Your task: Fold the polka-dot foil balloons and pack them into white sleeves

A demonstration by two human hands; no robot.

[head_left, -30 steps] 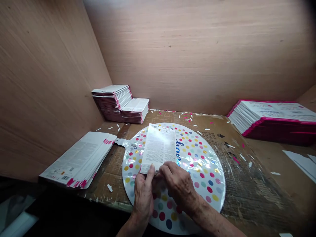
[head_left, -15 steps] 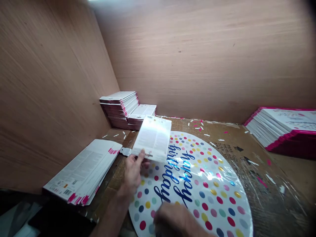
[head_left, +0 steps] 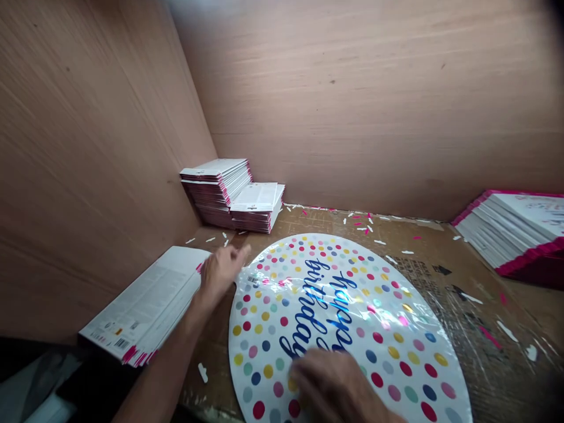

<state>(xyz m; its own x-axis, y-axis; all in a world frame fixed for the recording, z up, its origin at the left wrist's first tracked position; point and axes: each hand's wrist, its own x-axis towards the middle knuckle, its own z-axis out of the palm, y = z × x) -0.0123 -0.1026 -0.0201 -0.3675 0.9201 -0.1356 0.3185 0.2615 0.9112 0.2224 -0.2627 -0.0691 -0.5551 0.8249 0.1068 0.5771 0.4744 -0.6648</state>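
A flat round foil balloon [head_left: 326, 311], white with coloured dots and blue "happy birthday" lettering, lies on the cardboard. At its left edge, my left hand [head_left: 221, 269] is curled over the neck, which it hides. The fingers look closed there. My right hand [head_left: 335, 382] hovers or rests over the lower middle of the balloon. Motion blurs it, and its fingers cannot be made out. Behind the left hand, a low stack of white packets [head_left: 256, 200] has a slightly skewed top. Beside my left forearm lies a fanned pile of larger-looking white packets [head_left: 145, 299] with pink edges.
Against the back left corner stands a taller stack of packets [head_left: 215, 185]. Another pink-edged pile [head_left: 524, 229] sits at the right. Plywood walls [head_left: 352, 106] rise at the back and left. White and pink paper scraps litter the cardboard surface [head_left: 317, 220].
The white packet has left my left hand, and the low stack now has a packet lying skewed on top. My left hand has shifted to the balloon's neck. The right hand stays over the balloon.
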